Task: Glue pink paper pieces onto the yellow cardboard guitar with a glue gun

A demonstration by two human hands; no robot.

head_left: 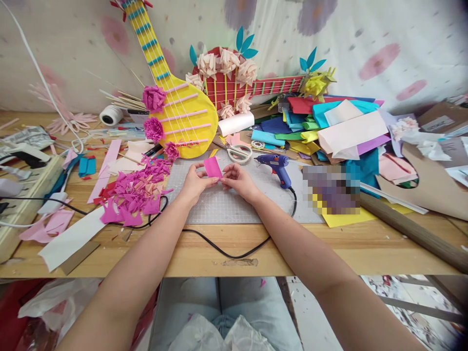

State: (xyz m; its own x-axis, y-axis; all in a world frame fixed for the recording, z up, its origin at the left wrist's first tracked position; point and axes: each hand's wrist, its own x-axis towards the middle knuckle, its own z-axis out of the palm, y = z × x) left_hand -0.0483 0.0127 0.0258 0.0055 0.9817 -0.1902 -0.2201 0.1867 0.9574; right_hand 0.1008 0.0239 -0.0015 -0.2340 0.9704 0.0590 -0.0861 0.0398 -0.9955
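A small bright pink rectangle of paper (213, 167) is held up over the grey cutting mat (234, 209). My left hand (195, 184) pinches its left and lower edge between thumb and fingers. At its lower right corner, my right hand (238, 181) is closed with thumb and fingertips on the paper. Just beyond my hands lie white-handled scissors (240, 154). To the right rests a blue hot glue gun (275, 167), its black cord running off the mat. A heap of magenta paper scraps (137, 190) lies left of my left hand.
Behind stand a yellow paper lute (190, 117) with magenta flowers and a red paper instrument (230, 85) with pale flowers. Coloured sheets (351, 126) pile up at right, near a brown tube (413, 231). A power strip (27, 204) sits at far left.
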